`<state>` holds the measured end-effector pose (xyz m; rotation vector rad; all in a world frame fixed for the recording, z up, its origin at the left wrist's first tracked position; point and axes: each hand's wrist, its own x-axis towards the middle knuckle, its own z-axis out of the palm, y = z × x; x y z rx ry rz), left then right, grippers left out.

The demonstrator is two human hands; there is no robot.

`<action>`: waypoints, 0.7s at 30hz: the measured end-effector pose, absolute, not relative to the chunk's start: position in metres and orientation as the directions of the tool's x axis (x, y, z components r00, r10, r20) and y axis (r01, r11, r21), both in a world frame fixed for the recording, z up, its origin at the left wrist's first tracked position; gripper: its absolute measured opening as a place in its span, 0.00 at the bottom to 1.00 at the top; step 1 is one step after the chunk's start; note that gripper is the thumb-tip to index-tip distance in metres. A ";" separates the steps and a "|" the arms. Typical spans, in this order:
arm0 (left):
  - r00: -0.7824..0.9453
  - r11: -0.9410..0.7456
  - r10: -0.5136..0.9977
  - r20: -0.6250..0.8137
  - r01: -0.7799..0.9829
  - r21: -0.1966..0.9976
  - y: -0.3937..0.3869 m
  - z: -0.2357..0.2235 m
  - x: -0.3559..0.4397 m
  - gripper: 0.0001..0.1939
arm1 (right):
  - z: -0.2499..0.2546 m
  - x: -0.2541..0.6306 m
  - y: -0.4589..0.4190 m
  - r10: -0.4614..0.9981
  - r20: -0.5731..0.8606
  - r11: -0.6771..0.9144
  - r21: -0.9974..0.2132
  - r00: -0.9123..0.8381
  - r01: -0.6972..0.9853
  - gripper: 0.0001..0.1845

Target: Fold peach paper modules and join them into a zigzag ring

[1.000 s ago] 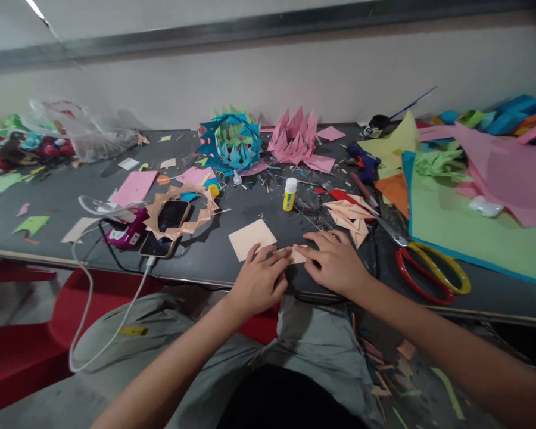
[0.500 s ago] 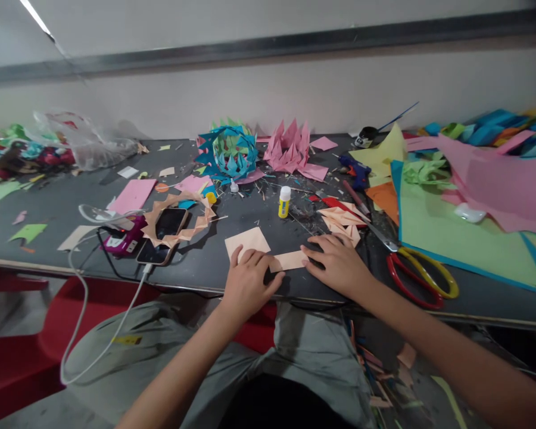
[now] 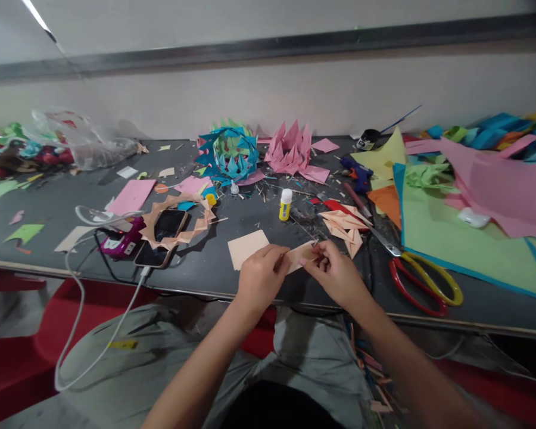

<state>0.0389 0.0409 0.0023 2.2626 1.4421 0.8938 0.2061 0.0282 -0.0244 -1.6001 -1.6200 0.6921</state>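
Tabletop (image 3: 217, 262), dark and strewn with scraps, fills the middle of the frame. A green sheet (image 3: 455, 238) lies flat at the right, with scissors (image 3: 395, 251) at its lower left corner. Near the top centre, a blue spiked ring (image 3: 245, 164) and a pink one (image 3: 290, 152) appear assembled. The plainer peach ring (image 3: 190, 233), centre left, lies across a phone (image 3: 170, 223) and looks less built up.

At lower centre, the left hand (image 3: 263, 271) has thumb and fingers pinched on one end of a peach strip (image 3: 297, 256); the right hand (image 3: 335, 271) grips the other end between its fingertips. The strip seems only partly folded. Flat peach sheets (image 3: 245, 247), just left of it, look unfolded, while the folded peach pieces (image 3: 342, 225), just above the right hand, are creased to shape. A glue stick (image 3: 285, 205) stands upright, capless as far as can be told.

For moving, a clear patch runs leftward from the flat sheets to the phone. Rightward, folded pieces and scissors crowd the hand. The table's front edge passes close beneath both wrists.
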 end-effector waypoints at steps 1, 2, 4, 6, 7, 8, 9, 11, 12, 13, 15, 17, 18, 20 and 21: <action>0.224 -0.396 0.915 0.336 0.664 0.634 0.037 0.002 0.040 0.07 | -0.025 0.203 0.028 0.992 0.097 0.044 -0.859 0.076 0.510 0.18; 0.154 -0.337 0.937 0.313 0.630 0.700 0.033 0.001 0.040 0.07 | -0.025 0.199 0.029 0.991 0.082 0.031 -0.905 0.103 0.425 0.18; 0.046 -0.195 0.978 0.206 0.566 0.801 0.025 0.000 0.039 0.08 | -0.025 0.195 0.031 0.984 0.092 0.047 -0.960 0.150 0.278 0.17; 0.020 -0.072 0.997 0.073 0.530 0.845 0.022 0.000 0.037 0.13 | -0.023 0.194 0.033 0.986 0.106 0.076 -0.973 0.126 0.219 0.15; 0.030 -0.035 0.999 0.023 0.533 0.846 0.021 0.000 0.035 0.15 | -0.022 0.194 0.034 0.990 0.110 0.087 -0.969 0.089 0.230 0.14; 0.042 -0.015 0.999 -0.010 0.554 0.832 0.022 0.001 0.033 0.15 | -0.020 0.195 0.035 0.993 0.109 0.095 -0.961 0.039 0.260 0.13; 0.049 -0.007 0.998 -0.027 0.591 0.806 0.024 0.002 0.032 0.13 | -0.018 0.196 0.035 0.995 0.101 0.101 -0.949 -0.017 0.299 0.12; 0.046 -0.009 0.998 -0.030 0.679 0.734 0.028 0.004 0.030 0.11 | -0.013 0.198 0.036 0.991 0.076 0.113 -0.917 -0.111 0.383 0.12; 0.048 -0.012 0.998 -0.031 0.716 0.698 0.031 0.006 0.030 0.12 | -0.011 0.199 0.037 0.988 0.064 0.119 -0.898 -0.142 0.423 0.12; 0.055 -0.017 0.998 -0.036 0.746 0.666 0.033 0.007 0.030 0.13 | -0.009 0.200 0.037 0.985 0.054 0.126 -0.879 -0.166 0.460 0.12; 0.078 -0.034 0.996 -0.045 0.790 0.612 0.035 0.007 0.032 0.11 | -0.008 0.201 0.038 0.981 0.036 0.138 -0.827 -0.193 0.545 0.13; 0.090 -0.053 0.995 -0.041 0.832 0.552 0.035 0.006 0.035 0.09 | -0.009 0.200 0.039 0.984 0.021 0.131 -0.753 -0.175 0.645 0.14; 0.088 -0.059 0.996 -0.033 0.855 0.514 0.034 0.005 0.036 0.09 | -0.010 0.199 0.040 0.988 0.018 0.118 -0.713 -0.151 0.691 0.15; 0.077 -0.061 0.997 -0.018 0.899 0.433 0.032 0.003 0.038 0.08 | -0.014 0.195 0.041 0.995 0.026 0.087 -0.649 -0.092 0.756 0.16; 0.070 -0.058 0.997 -0.015 0.915 0.399 0.031 0.003 0.039 0.09 | -0.016 0.194 0.041 0.997 0.040 0.080 -0.629 -0.070 0.773 0.16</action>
